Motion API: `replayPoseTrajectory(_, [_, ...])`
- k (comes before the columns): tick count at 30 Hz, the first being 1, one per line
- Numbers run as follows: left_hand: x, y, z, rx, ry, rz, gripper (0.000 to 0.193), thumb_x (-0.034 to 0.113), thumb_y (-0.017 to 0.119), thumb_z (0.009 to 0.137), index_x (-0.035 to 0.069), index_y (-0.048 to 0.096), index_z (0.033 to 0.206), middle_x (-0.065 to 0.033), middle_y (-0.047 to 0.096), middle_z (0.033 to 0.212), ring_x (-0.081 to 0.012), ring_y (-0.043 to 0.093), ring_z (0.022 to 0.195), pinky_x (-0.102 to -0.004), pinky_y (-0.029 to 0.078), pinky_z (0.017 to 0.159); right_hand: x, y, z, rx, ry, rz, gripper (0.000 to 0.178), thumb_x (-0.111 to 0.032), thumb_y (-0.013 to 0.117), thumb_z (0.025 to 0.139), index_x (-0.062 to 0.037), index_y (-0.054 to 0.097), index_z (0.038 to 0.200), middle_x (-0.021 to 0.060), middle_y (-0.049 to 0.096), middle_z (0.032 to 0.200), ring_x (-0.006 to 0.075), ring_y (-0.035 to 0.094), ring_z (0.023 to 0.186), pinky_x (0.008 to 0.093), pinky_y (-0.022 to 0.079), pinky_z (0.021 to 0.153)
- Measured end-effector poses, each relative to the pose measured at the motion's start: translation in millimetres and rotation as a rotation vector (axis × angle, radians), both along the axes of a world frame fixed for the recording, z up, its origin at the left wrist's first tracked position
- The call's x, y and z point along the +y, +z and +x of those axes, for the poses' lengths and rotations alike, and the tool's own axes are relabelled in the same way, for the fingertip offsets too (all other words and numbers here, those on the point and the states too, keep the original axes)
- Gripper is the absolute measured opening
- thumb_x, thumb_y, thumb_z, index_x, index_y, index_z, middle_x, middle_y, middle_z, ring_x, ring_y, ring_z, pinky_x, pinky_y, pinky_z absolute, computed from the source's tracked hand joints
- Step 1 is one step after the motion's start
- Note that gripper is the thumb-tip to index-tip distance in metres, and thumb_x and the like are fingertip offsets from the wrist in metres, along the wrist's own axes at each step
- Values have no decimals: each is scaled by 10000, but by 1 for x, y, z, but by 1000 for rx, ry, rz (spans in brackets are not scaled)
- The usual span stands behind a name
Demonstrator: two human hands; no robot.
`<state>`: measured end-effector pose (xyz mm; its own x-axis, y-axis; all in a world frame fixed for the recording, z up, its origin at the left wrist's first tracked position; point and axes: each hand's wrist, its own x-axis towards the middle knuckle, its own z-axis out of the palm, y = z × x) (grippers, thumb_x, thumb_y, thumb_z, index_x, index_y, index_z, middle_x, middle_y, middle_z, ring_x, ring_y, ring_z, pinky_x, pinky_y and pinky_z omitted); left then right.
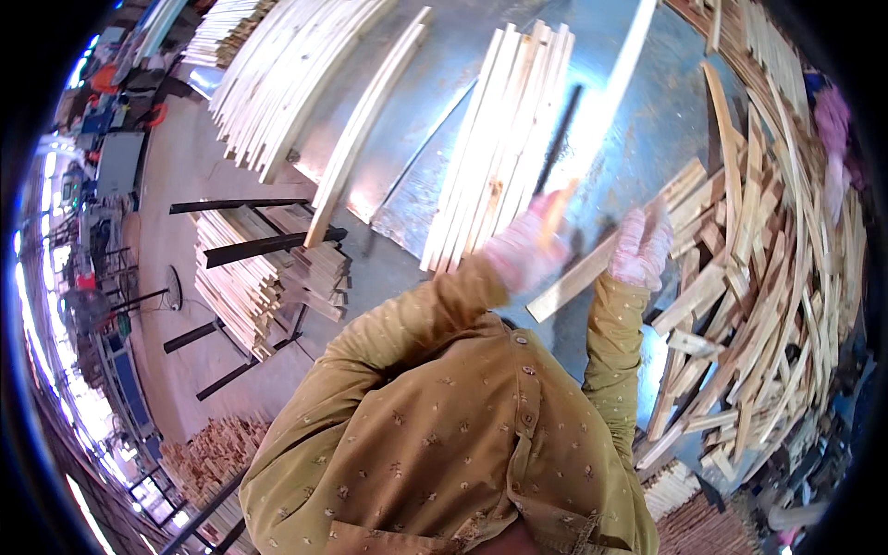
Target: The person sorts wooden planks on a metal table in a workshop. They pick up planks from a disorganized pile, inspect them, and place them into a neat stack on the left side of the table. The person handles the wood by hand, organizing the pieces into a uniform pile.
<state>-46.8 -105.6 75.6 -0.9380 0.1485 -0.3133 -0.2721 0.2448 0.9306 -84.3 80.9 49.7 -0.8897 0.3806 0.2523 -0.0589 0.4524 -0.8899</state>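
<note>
My left hand [527, 250], in a pale pink glove blurred by motion, is closed around the near end of a long wooden strip [606, 116]. The strip runs away up the blue table [601, 32], its middle washed out by glare. My right hand [641, 250], gloved alike, lies over a shorter wooden board [575, 280] with its fingers stretched out and a gap between them. Left of my left hand, several pale strips [499, 139] lie side by side. A dark, blurred bar [559, 139] shows between them and the held strip.
A tangled heap of wood offcuts [740, 305] crowds the right side. Another row of strips [287, 74] and a few separate strips [370, 116] lie at the far left. Stacked wood rests on a rack with black arms [268, 247]. Pink cloth [832, 120] hangs at far right.
</note>
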Motion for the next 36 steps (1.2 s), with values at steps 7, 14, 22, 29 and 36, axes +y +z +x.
replayPoseTrajectory(7, [-243, -42, 1, 237, 267, -1299, 638, 464, 638, 821, 13, 576, 1268, -214, 433, 1406, -409, 369, 1313, -484, 279, 1118, -2, -85, 26, -771, -124, 690, 959, -478, 636, 842, 7, 180, 1531, 224, 200, 1587, 342, 136, 1489, 368, 104, 1221])
replayPoseTrajectory(14, [-292, -63, -5, -150, 366, -1149, 839, 222, 718, 827, 69, 264, 1516, -264, 251, 1552, -410, 409, 1352, -452, 386, 1081, -37, -52, 25, -385, 98, 386, 739, -51, 571, 797, 2, 307, 1485, 260, 359, 1487, 378, 360, 1392, 374, 314, 1163])
replayPoseTrajectory(22, [-216, -58, -18, 459, 465, -581, 888, 437, 716, 847, 52, 275, 1514, -214, 380, 1488, -353, 396, 1358, -461, 392, 1090, -49, -16, -85, -742, 399, 417, 393, -217, 505, 938, -68, 560, 1298, 198, 639, 1171, 324, 631, 1051, 392, 493, 969])
replayPoseTrajectory(29, [-106, -60, -28, 219, 372, -263, 692, 104, 648, 876, -6, 313, 1471, -177, 525, 1273, -264, 531, 1160, -356, 444, 1003, 173, 59, -161, -1089, -384, 913, 877, -335, 661, 842, -43, 194, 1526, 243, 371, 1492, 345, 464, 1309, 529, 480, 963])
replayPoseTrajectory(36, [11, -1, -35, 177, 21, -38, 634, 259, 628, 919, -40, 399, 1429, -185, 532, 1315, -245, 543, 1159, -357, 446, 983, 170, 12, -94, -708, 93, 256, 719, -300, 732, 823, -10, 424, 1405, 170, 628, 1250, 339, 642, 1069, 507, 556, 836])
